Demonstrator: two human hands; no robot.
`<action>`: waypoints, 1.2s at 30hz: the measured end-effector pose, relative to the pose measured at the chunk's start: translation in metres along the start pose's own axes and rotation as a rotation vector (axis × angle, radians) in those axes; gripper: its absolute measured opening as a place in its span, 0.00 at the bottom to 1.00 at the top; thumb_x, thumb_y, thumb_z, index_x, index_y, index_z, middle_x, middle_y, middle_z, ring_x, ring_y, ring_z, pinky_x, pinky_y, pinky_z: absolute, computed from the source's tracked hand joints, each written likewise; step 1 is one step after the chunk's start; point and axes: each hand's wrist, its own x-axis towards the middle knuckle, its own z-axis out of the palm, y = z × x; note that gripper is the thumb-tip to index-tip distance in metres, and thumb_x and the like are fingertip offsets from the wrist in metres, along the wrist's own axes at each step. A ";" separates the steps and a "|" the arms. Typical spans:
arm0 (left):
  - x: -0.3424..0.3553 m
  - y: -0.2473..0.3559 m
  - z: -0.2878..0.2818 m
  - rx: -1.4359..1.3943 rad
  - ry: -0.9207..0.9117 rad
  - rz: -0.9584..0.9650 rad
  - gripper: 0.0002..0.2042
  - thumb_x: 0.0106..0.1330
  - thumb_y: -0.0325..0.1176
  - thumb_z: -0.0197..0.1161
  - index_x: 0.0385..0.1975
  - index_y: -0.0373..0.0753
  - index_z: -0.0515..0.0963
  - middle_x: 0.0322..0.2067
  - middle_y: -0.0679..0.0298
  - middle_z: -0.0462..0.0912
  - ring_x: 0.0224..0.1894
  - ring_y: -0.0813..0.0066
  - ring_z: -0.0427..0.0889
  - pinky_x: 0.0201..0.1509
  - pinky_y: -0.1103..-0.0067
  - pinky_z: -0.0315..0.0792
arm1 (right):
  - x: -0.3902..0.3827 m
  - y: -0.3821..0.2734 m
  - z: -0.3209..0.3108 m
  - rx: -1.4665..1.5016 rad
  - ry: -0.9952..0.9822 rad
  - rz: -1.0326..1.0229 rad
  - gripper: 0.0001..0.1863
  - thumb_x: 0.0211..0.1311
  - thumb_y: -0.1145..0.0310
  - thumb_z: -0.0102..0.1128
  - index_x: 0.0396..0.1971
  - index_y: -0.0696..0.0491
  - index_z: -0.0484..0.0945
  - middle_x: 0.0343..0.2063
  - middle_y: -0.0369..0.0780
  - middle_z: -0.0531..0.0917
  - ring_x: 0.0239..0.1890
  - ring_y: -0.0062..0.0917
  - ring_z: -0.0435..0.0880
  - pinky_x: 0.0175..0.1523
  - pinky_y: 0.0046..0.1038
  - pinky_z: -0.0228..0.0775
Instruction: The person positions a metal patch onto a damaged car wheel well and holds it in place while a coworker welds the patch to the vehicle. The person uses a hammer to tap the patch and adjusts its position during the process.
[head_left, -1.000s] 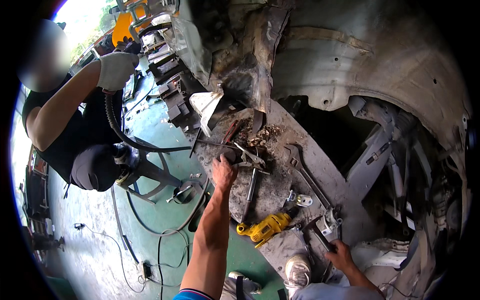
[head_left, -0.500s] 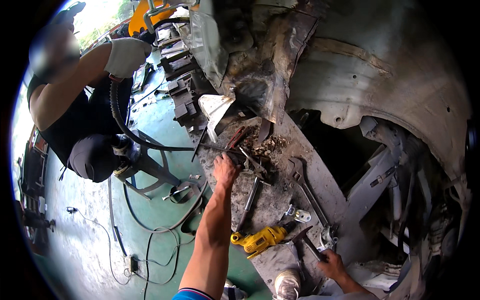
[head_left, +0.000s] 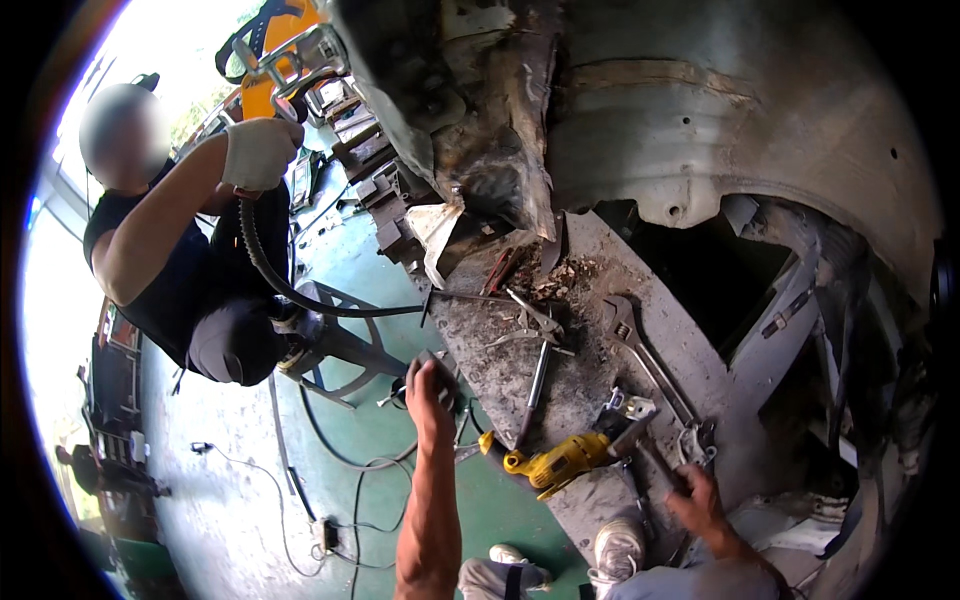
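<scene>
My left hand (head_left: 428,402) is closed around a dark block-like piece (head_left: 442,372), held over the left edge of the dirty metal platform (head_left: 590,300). The piece is partly hidden by my fingers, so its exact kind is unclear. My right hand (head_left: 700,503) grips a hammer (head_left: 655,455) by its handle. The hammer's head is somewhat blurred and overlaps the front of a yellow power tool (head_left: 560,462) lying on the platform. Near my right hand lie a metal clamp (head_left: 697,443) and a thin dark-handled tool (head_left: 636,492).
An adjustable wrench (head_left: 650,355), locking pliers (head_left: 538,318) and a silver-shafted tool (head_left: 537,385) lie on the platform. Rusted vehicle bodywork (head_left: 650,140) rises beyond. At left, a seated person's gloved hand (head_left: 262,152) holds a black hose (head_left: 285,285); cables (head_left: 360,490) cross the green floor.
My left hand has lifted the dark piece off the platform among the tools and drawn it back toward me. My right hand has raised the hammer and turned its head. The view has shifted.
</scene>
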 end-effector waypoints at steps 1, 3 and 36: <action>-0.016 0.013 -0.022 -0.173 -0.061 -0.057 0.27 0.66 0.46 0.57 0.62 0.38 0.69 0.48 0.60 0.80 0.46 0.66 0.80 0.45 0.73 0.73 | 0.009 -0.016 0.001 0.039 0.002 -0.057 0.21 0.48 0.64 0.69 0.39 0.58 0.75 0.25 0.43 0.80 0.28 0.32 0.82 0.34 0.34 0.72; -0.061 0.043 0.012 -0.340 -0.142 -0.178 0.26 0.68 0.51 0.52 0.58 0.37 0.72 0.48 0.59 0.81 0.48 0.64 0.80 0.50 0.68 0.74 | 0.030 -0.033 -0.005 0.088 0.058 -0.179 0.19 0.53 0.63 0.68 0.39 0.57 0.72 0.22 0.39 0.76 0.24 0.25 0.79 0.30 0.30 0.70; -0.108 0.185 0.266 0.336 -0.395 0.342 0.22 0.77 0.53 0.44 0.37 0.38 0.73 0.30 0.67 0.73 0.33 0.77 0.69 0.41 0.77 0.64 | 0.188 -0.227 0.017 0.948 -0.076 -0.446 0.12 0.73 0.70 0.48 0.52 0.56 0.70 0.21 0.33 0.72 0.17 0.14 0.69 0.23 0.21 0.63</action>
